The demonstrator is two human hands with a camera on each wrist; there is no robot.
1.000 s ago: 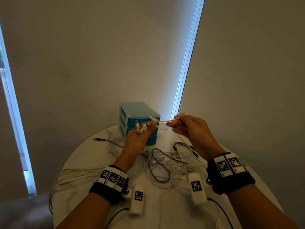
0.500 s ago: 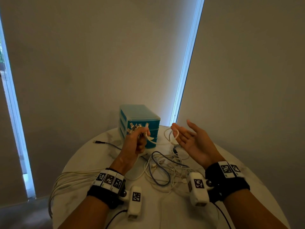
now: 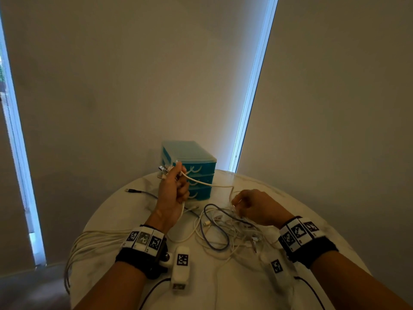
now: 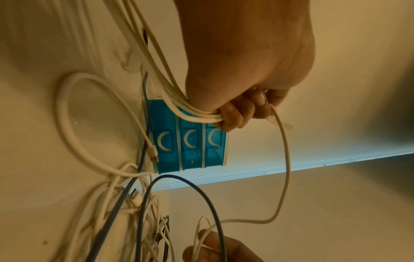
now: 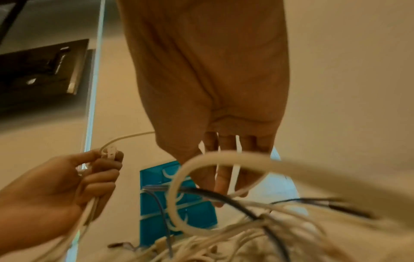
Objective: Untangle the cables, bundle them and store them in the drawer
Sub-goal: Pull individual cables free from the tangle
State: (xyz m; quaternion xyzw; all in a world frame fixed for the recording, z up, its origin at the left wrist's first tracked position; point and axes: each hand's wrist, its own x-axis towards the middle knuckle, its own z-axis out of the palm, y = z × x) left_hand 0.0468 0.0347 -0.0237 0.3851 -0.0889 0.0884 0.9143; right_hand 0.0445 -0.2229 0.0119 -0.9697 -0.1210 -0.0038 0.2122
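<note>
Your left hand (image 3: 173, 191) clenches a bunch of white cables (image 4: 197, 115), one strand running rightward and down to your right hand (image 3: 257, 208), whose grip pinches it above the worktop (image 3: 111, 211) tangle (image 3: 225, 229).

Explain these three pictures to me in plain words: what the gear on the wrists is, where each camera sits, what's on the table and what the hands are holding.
No machine here: a person works with bare hands, wearing wristbands with printed markers and small white cameras. The wide picture comes from a head camera looking down; the other two look along each hand from the wrists. On the round white table lies a tangle of cables, mostly white, a few dark, in front of a teal three-drawer box with all drawers closed. The left hand grips a bunch of white cables. One of them runs across to the right hand, which pinches thin white strands at the tangle.
</note>
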